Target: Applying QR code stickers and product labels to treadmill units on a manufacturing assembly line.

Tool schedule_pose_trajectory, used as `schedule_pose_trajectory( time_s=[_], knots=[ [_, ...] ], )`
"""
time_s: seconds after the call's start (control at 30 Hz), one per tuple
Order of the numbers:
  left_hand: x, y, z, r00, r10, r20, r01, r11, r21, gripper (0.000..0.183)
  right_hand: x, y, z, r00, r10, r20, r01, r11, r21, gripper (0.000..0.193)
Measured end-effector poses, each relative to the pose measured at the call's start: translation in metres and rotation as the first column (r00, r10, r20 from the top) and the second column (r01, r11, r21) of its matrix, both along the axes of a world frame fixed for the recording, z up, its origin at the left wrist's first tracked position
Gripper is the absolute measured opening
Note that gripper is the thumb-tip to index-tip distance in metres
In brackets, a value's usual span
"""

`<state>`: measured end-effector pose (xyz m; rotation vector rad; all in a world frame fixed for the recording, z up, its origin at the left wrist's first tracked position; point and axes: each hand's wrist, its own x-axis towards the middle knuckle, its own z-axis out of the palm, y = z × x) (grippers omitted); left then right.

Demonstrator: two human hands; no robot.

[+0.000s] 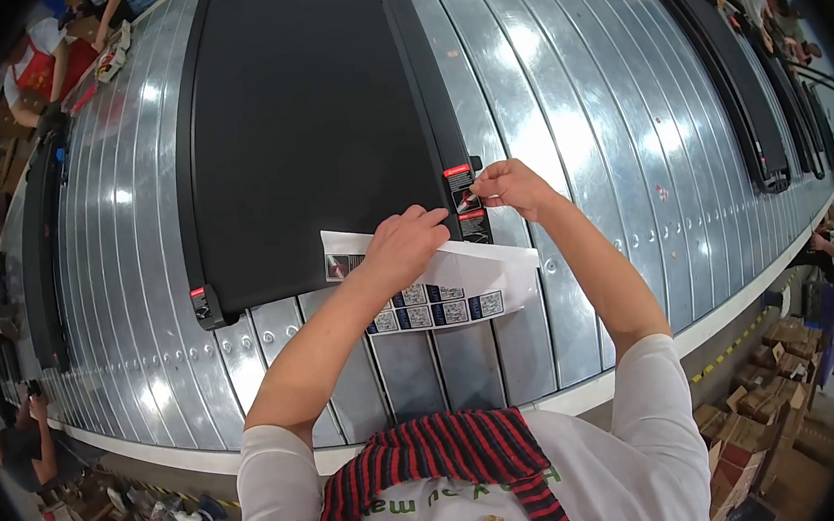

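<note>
A large flat black panel [306, 121] with raised side rails lies on the metal conveyor before me. On the near end of its right rail sit black labels with red headers [459, 185]. The fingers of my right hand [515, 188] are pinched together at the right edge of the upper label. My left hand [402, 250] is bent over white sticker sheets [512, 264], its fingertips close to the rail's lower label. Those sheets hang over the panel's near edge, printed with rows of small blue and white labels. The left thumb is hidden.
Another red-headed label [201, 303] sits on the panel's near left corner. Similar black rails [734, 84] lie at the right, and another black panel [43, 263] at the left. People work around the conveyor [562, 109]. Cardboard boxes [790, 332] stand below its near edge.
</note>
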<state>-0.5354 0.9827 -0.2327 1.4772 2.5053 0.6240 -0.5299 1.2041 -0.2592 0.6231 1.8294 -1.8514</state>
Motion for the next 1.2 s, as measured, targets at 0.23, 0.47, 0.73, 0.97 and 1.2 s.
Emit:
schedule_pose_trajectory(
  time_s=[0.23,0.47,0.73,0.97,1.2],
  knots=[
    [-0.0017,-0.0005,-0.0040,1.000,0.009,0.008,-0.009,0.999,-0.041,0.010,-0.0035,0.0014,-0.0024,0.999,-0.032,0.008,0.032,0.999,-0.008,0.010],
    [-0.0031,0.0001,-0.0032,0.999,0.018,0.040,-0.017,0.999,-0.034,0.010,-0.0075,0.0049,-0.0025,1.000,-0.007,0.028,0.006,1.000,0.016,0.011],
    [-0.0042,-0.0014,-0.0037,0.998,0.022,0.065,-0.019,0.999,-0.036,0.012,-0.0042,0.0014,0.0017,0.999,-0.043,0.026,0.045,0.997,-0.064,0.010],
    [-0.0064,-0.0022,-0.0011,0.996,0.017,0.092,-0.012,0.998,-0.054,0.014,-0.0059,-0.0018,-0.0010,0.999,-0.035,0.026,0.034,0.998,0.061,0.006],
    [-0.0087,-0.0014,0.0012,0.995,0.001,0.103,0.006,0.997,-0.072,0.015,-0.0068,-0.0005,-0.0025,0.999,-0.027,0.019,0.026,0.998,0.049,0.005]
  ],
)
